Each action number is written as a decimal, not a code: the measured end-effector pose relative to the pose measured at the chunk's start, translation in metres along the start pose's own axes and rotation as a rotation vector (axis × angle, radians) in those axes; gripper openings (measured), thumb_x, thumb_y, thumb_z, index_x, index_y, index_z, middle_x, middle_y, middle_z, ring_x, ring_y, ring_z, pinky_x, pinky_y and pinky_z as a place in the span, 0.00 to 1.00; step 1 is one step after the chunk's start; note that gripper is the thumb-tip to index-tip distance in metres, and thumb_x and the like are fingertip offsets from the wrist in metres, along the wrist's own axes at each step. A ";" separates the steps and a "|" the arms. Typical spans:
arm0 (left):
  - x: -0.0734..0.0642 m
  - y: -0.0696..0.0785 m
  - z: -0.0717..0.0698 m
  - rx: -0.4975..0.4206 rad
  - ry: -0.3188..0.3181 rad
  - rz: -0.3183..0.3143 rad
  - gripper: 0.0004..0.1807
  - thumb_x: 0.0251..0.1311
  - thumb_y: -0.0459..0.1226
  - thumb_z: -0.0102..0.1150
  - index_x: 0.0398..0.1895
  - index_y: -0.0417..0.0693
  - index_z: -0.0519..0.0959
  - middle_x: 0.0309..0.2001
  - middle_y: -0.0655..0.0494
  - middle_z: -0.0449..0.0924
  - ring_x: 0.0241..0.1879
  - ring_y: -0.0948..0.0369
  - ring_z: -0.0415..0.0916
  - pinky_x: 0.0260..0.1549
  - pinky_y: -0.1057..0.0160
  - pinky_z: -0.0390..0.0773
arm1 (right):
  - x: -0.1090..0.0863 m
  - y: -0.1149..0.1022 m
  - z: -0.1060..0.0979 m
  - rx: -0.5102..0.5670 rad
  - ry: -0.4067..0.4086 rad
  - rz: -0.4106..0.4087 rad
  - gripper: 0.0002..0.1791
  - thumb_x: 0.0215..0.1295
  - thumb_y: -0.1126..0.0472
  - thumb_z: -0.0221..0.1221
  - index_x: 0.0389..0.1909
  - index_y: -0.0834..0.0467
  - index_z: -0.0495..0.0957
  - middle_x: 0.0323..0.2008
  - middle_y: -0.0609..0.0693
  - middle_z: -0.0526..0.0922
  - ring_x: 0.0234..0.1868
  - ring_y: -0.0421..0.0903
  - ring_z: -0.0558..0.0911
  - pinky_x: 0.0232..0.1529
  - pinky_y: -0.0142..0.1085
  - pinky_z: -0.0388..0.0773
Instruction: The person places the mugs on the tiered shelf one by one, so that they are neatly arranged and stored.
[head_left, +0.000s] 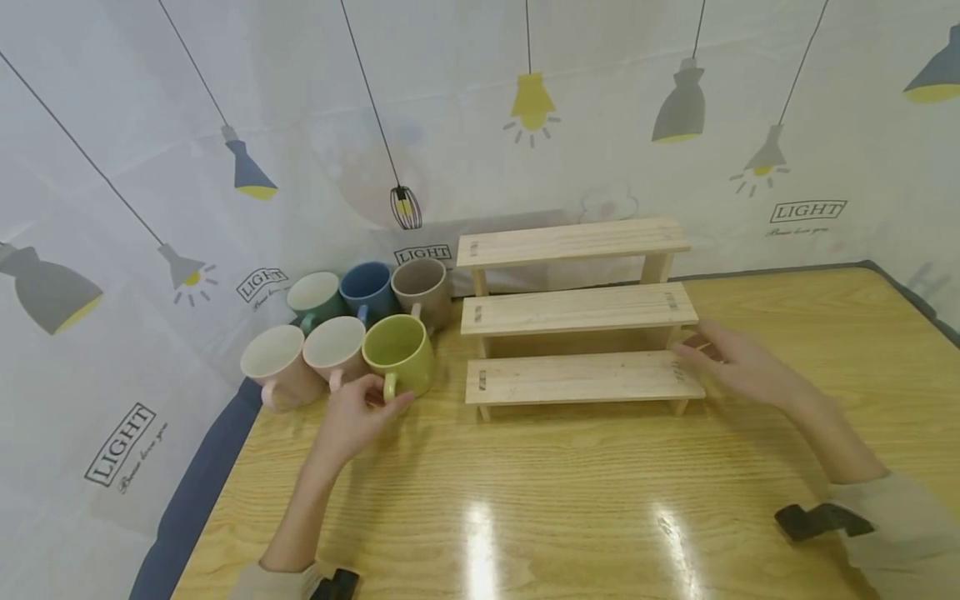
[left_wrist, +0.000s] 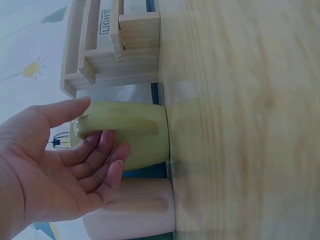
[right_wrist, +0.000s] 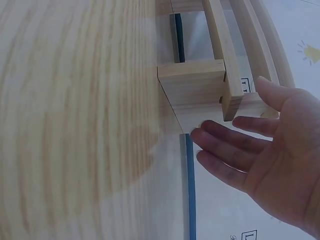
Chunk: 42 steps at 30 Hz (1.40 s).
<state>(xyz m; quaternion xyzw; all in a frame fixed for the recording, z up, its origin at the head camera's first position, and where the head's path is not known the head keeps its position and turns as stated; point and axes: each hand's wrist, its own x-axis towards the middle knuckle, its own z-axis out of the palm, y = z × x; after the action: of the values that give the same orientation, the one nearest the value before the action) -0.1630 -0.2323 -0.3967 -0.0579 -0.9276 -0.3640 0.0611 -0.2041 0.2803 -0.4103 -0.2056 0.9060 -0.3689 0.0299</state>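
A yellow-green mug [head_left: 399, 354] stands at the front right of a group of mugs, its handle toward me. My left hand [head_left: 358, 421] is at that handle. In the left wrist view the thumb is on one side of the handle [left_wrist: 117, 122] and the loosely bent fingers on the other, not closed round it. My right hand [head_left: 738, 367] is beside the right end of a three-tier wooden shelf [head_left: 581, 379]. Its fingers are relaxed and hold nothing; in the right wrist view the thumb is near a board's end [right_wrist: 234, 105], and I cannot tell whether they touch.
Two pale pink mugs [head_left: 281, 362] stand left of the yellow-green one. Behind them are a green mug [head_left: 315, 298], a blue mug [head_left: 369, 292] and a taupe mug [head_left: 422, 290]. A lamp-patterned cloth [head_left: 465, 125] hangs behind the wooden table [head_left: 570, 492].
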 end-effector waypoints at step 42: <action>0.004 -0.009 0.012 -0.800 -0.232 -0.252 0.08 0.73 0.34 0.54 0.36 0.37 0.74 0.35 0.50 0.77 0.40 0.57 0.79 0.52 0.52 0.80 | 0.003 0.004 0.010 -0.068 -0.043 0.081 0.28 0.79 0.48 0.49 0.59 0.70 0.73 0.54 0.69 0.80 0.55 0.68 0.78 0.53 0.63 0.73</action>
<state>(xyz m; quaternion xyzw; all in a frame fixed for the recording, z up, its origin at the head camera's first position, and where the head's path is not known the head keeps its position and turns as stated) -0.1695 -0.2303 -0.4102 -0.0038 -0.7140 -0.6905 -0.1156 -0.2060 0.2748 -0.4201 -0.1778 0.9247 -0.3317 0.0573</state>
